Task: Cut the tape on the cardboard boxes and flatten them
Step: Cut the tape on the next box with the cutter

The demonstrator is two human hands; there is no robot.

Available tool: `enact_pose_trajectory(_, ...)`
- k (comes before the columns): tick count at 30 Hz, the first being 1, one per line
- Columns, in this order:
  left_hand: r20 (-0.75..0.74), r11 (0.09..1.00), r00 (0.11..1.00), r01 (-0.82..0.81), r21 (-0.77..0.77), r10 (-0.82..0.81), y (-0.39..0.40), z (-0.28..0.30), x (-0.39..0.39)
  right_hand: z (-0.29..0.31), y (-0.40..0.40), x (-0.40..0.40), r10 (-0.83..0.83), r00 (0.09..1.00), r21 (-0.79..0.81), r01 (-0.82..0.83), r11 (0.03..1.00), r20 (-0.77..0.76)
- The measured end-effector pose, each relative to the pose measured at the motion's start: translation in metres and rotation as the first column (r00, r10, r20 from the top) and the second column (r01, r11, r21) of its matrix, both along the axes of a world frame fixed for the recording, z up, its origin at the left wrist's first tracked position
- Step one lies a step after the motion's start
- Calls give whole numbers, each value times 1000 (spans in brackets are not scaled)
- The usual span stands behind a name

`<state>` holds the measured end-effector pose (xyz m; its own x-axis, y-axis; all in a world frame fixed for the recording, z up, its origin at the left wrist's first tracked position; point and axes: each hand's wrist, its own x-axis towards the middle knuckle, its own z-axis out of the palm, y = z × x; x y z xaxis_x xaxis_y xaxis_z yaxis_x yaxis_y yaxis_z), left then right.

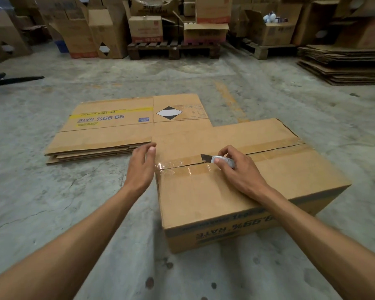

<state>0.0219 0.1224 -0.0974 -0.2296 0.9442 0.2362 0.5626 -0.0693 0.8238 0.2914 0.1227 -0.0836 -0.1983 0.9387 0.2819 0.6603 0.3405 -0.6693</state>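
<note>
Cardboard box (236,191) sits on the concrete floor (74,202) right in front of the person, closed up, plain brown corrugated with a matte top and blue "99.99% RATE" lettering upside down on the near side. A strip of clear glossy packing tape (182,167) runs along the centre seam where the two top flaps meet; it's crinkled and shiny at the left end, and to the right of the blade the seam shows as a thin dark gap.

The right hand (236,167) rests on the box top, fingers curled round a small utility knife (219,159) (pale handle, dark angled blade) with the tip right at the seam line. The left hand (142,164) hangs just off the box's left edge, fingers loosely bent and holding nothing, thumb close to the top corner; can't tell if it touches.

Just behind and to the left, a stack of flattened boxes (108,131) lies flat on the floor, same print plus a black-and-white diamond label, its edge meeting the box's far left corner. The floor is grey, mottled, cracked and spotted, with open space on the left and in front. Far back: wooden pallets (173,49) loaded with cartons, and another pile of flattened cardboard (344,63) at the right.
</note>
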Motion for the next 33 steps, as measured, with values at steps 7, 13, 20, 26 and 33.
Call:
enact_pose_trajectory(7, -197, 949, 938, 245, -199, -284, 59, -10, 3, 5, 2, 56, 82, 995, -19, -80, 997, 58)
enact_pose_trajectory(13, -58, 940, 946, 306, -153, -318, 47, -25, 45, -4, 20, 102, -373, 820, 161, 336, 928, 435)
enact_pose_trajectory(20, 77, 974, 971, 228, -13, -226, 13, -42, 74, -26, -17, 89, -606, 677, 199, 583, 788, 418)
enact_pose_trajectory(26, -77, 986, 984, 162, -25, -164, -10, -42, 84, -13, 20, 123, -387, 792, 165, 352, 922, 473)
enact_pose_trajectory(33, -228, 944, 918, 330, -14, -324, -63, -43, 135, 3, 32, 145, -484, 645, 93, 542, 835, 591)
